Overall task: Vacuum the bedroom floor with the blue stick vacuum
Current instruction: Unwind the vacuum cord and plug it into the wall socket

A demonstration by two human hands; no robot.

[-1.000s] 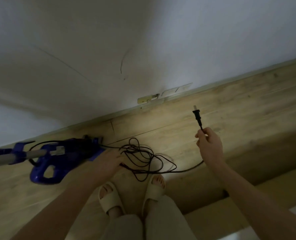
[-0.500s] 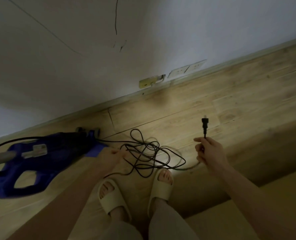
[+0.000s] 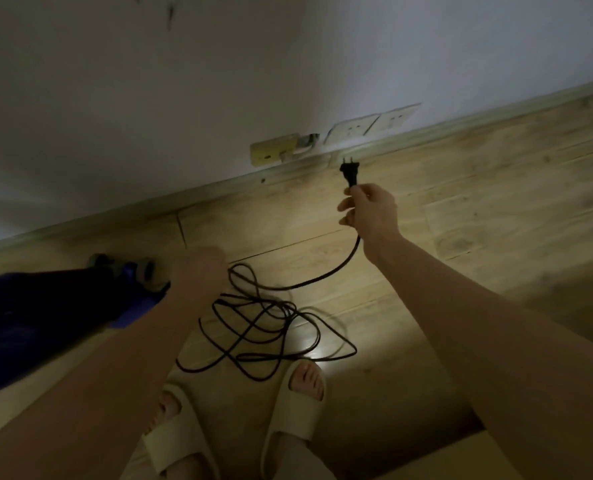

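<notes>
**Plug almost at the wall, vacuum still parked on the floor**

So compared to a second ago, the right hand (image 3: 369, 211) has carried the plug (image 3: 350, 170) from out over the middle of the floor up toward the skirting. Prongs now point at the wall, just below the pair of white sockets (image 3: 371, 123). It's near them but not in. That grip is closed on the cord right behind the plug body, thumb and fingers pinched tight.

The left hand (image 3: 198, 271) has lifted a bit and is blurred. It looks curled over the top of the cord pile (image 3: 264, 327), but I honestly can't tell whether it's holding a strand or just hovering there.

The blue stick vacuum (image 3: 45, 317) is lying flat on the wooden floor (image 3: 461, 202) at the left, mostly in shadow, with its end near the left hand. Most of the cord is a loose tangle right in front of the slippers (image 3: 295, 407).

What it means: we're at the powering-up step, and no actual vacuuming has happened. My guess is the next bit is lining up the prongs with a socket. Worth shaking out that tangle too, since it sits right by the feet and could snag.
</notes>
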